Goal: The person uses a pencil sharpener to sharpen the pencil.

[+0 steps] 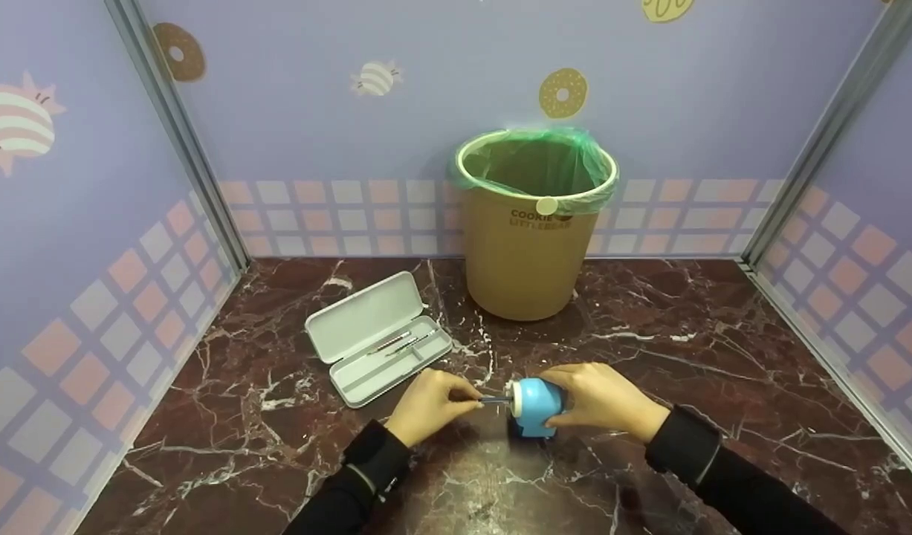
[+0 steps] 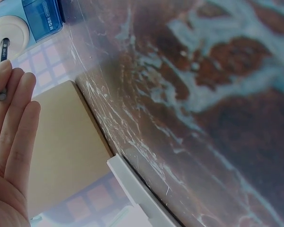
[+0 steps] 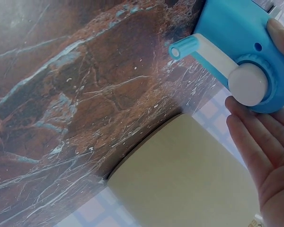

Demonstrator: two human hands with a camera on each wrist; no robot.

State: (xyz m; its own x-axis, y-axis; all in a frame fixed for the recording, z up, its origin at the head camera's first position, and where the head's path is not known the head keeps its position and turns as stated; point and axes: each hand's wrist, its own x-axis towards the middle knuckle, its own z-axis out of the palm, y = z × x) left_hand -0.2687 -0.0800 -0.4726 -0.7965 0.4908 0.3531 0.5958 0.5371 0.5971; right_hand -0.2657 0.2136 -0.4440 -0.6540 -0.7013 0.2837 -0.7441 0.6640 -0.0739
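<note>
A blue crank pencil sharpener (image 1: 539,405) stands on the marbled tabletop, its white round face turned left. My right hand (image 1: 600,397) grips its body from the right; in the right wrist view the white crank arm (image 3: 217,56) with a blue knob sticks out beside the fingers. My left hand (image 1: 435,405) pinches a dark pencil (image 1: 494,400) between thumb and fingers. In the left wrist view the pencil's far end sits in the hole of the white face (image 2: 9,35). The tip inside the sharpener is hidden.
An open white pencil case (image 1: 385,379) lies behind my left hand, with several slim pencils or pens inside. A tan bin (image 1: 530,260) lined with a green bag stands at the back against the wall. Patterned panels border the table's left, right and back.
</note>
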